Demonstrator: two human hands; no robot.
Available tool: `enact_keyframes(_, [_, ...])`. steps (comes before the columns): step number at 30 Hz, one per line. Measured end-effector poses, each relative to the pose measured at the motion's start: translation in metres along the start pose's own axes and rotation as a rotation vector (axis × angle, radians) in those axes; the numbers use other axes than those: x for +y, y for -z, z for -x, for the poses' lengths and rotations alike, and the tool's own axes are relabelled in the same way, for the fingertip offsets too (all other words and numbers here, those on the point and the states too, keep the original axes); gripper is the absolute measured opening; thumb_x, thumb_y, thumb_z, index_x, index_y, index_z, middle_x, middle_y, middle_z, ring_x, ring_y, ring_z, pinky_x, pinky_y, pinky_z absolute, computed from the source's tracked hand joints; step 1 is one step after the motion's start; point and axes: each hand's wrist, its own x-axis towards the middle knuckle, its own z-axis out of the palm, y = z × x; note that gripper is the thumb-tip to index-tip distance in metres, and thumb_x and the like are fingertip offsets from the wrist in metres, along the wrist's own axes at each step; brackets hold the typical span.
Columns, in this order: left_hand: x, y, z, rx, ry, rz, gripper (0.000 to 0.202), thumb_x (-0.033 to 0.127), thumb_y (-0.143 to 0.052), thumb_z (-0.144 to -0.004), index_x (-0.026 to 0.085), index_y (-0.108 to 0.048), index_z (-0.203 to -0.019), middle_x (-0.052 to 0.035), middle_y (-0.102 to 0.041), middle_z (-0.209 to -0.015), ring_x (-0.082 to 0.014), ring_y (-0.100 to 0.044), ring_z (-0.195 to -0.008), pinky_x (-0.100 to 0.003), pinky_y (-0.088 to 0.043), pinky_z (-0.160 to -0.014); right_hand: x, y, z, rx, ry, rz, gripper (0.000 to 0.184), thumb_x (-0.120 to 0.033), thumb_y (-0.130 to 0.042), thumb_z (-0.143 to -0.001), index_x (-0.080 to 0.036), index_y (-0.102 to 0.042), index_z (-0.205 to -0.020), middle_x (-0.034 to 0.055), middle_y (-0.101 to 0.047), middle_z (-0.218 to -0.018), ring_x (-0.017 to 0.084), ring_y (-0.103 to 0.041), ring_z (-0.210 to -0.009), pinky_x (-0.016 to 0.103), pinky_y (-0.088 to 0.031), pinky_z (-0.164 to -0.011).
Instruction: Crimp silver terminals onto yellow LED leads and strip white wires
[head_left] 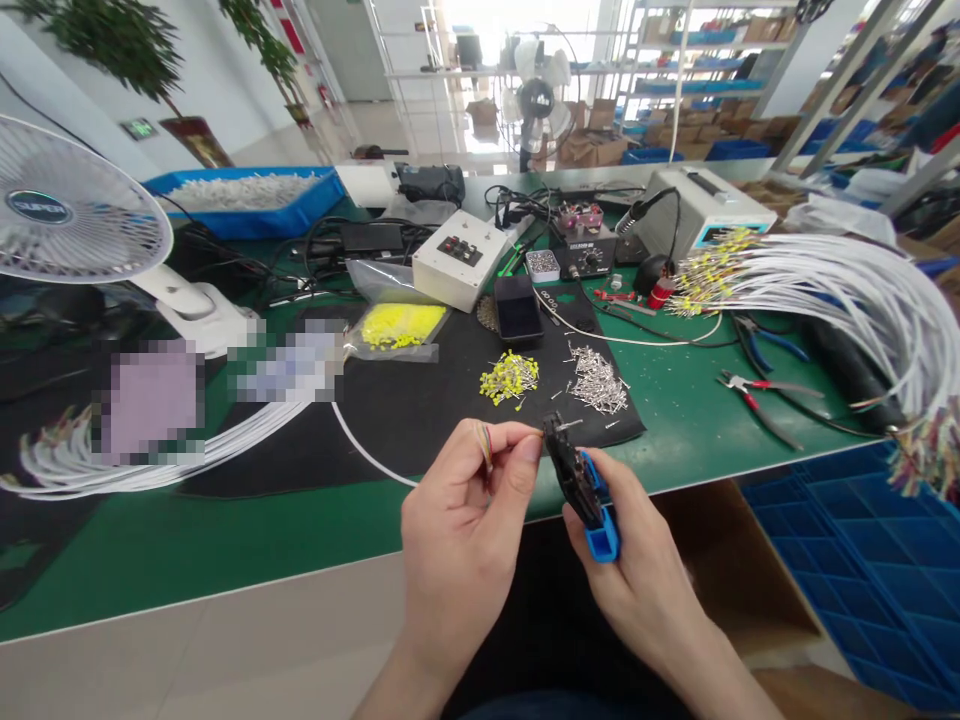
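Note:
My right hand [637,535] is closed round the blue handles of black-headed crimping pliers [574,475]. A thin metal pin [572,424] sticks out to the right from the tool's head. With thumb and forefinger, my left hand [465,520] pinches a thin wire against the left side of the head. More thin coloured wires [484,442] fan across those fingers. A white cable [375,465] runs behind the left hand from the bundle on the left. On the black mat lie a pile of yellow-capped terminals [510,377] and a pile of bare metal pins [598,382].
White cable bundles lie left [247,440] and right [840,275]. Cutters with red handles [765,395] and blue-handled pliers [757,345] rest at right. Further back are a bag of yellow caps [401,325], a white switch box [461,260] and a desk fan [75,200].

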Motion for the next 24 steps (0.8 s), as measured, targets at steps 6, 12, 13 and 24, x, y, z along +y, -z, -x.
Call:
enact_keyframes(6, [-0.004, 0.002, 0.003, 0.023, 0.027, 0.059, 0.007, 0.026, -0.067, -0.100, 0.022, -0.072, -0.100, 0.0015, -0.064, -0.089, -0.0097, -0.057, -0.080, -0.018, -0.046, -0.072, -0.008, -0.001, 0.004, 0.004, -0.051, 0.026, 0.078, -0.004, -0.053, -0.089, -0.038, -0.039, -0.157, -0.0008, -0.053, -0.152, 0.022, -0.050, -0.141, 0.039, -0.040, -0.119])
enact_keyframes(12, [-0.005, 0.000, 0.008, 0.048, 0.029, 0.072, 0.006, 0.025, -0.068, -0.100, 0.021, -0.072, -0.098, 0.0005, -0.064, -0.090, -0.0105, -0.057, -0.083, -0.019, -0.047, -0.073, -0.003, -0.004, 0.003, 0.028, -0.032, 0.082, 0.081, -0.005, -0.055, -0.082, -0.035, -0.041, -0.156, 0.0050, -0.058, -0.141, 0.027, -0.056, -0.129, 0.046, -0.047, -0.109])
enact_keyframes(13, [-0.005, 0.000, 0.008, 0.054, 0.026, 0.068, 0.007, 0.025, -0.068, -0.100, 0.021, -0.072, -0.098, 0.0003, -0.064, -0.090, -0.0105, -0.057, -0.082, -0.019, -0.047, -0.072, -0.001, -0.005, 0.002, 0.044, -0.022, 0.092, 0.080, -0.005, -0.056, -0.081, -0.033, -0.043, -0.155, 0.0062, -0.059, -0.139, 0.028, -0.057, -0.127, 0.047, -0.048, -0.108])
enact_keyframes(24, [0.004, 0.004, 0.010, 0.088, -0.002, -0.047, 0.008, 0.025, -0.069, -0.098, 0.019, -0.072, -0.093, -0.0010, -0.059, -0.083, -0.0125, -0.055, -0.078, -0.022, -0.045, -0.067, -0.001, -0.006, -0.001, 0.079, -0.024, 0.035, 0.059, -0.006, -0.061, -0.080, -0.028, -0.056, -0.134, 0.0058, -0.066, -0.127, 0.028, -0.062, -0.120, 0.043, -0.050, -0.101])
